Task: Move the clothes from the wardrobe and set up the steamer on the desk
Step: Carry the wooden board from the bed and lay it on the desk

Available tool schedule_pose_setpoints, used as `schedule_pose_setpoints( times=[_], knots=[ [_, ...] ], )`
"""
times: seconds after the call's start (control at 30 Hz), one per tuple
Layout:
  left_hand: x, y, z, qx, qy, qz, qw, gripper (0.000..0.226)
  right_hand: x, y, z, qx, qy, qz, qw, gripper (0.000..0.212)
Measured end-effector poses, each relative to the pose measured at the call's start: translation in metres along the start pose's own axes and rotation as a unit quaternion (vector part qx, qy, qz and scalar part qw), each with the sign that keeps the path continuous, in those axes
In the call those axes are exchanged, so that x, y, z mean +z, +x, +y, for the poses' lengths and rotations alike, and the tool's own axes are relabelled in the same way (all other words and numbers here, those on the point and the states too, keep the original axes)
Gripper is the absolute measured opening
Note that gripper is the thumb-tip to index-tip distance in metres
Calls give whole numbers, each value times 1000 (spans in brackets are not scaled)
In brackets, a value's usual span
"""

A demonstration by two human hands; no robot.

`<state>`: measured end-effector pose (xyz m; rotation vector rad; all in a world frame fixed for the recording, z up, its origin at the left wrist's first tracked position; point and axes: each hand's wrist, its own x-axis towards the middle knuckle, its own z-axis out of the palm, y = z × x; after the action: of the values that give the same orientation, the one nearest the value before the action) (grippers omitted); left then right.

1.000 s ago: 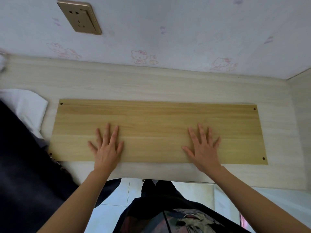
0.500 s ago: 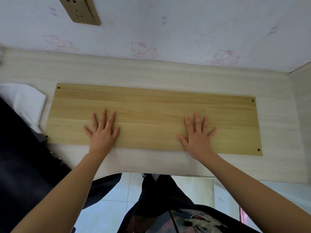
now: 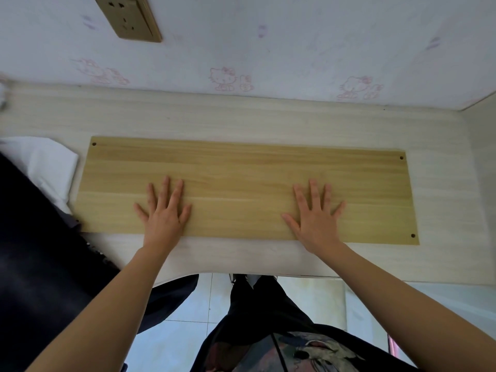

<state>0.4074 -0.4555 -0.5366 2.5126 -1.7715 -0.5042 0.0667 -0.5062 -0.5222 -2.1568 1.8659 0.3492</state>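
Bright, soft, even light, with wide-angle bend toward the edges.
The wall from 11 to 1 o'clock takes a cool, bluish cast, and its pink print is washed pale. The left hand and right hand throw only faint, soft-edged shadows on the board, which shows no glare. The dark garment at 8 o'clock sinks to near black, with little detail. The desk edges bow, and the socket at 11 o'clock leans. The centre is sharp and the rims are slightly soft.

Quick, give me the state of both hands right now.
Left hand: open, fingers spread, flat on the wooden board, holding nothing.
Right hand: open, fingers spread, flat on the same board, holding nothing.
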Motion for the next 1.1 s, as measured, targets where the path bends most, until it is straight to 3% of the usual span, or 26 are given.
schedule_pose_setpoints(
  times=[0.53, 0.8, 1.1],
  knots=[
    [-17, -13, 37, -60, -22, -8, 998, 54, -27, -16, 0, -3, 22, -52, 998, 69],
    [-13, -28, 72, 112, 4, -24, 993, 47, -21, -58, -12, 13, 66, -35, 997, 57],
    [-7, -64, 120, 340, -7, -70, 938, 38, -12, -123, -35, 87, 128, 18, 988, 48]
  ],
)
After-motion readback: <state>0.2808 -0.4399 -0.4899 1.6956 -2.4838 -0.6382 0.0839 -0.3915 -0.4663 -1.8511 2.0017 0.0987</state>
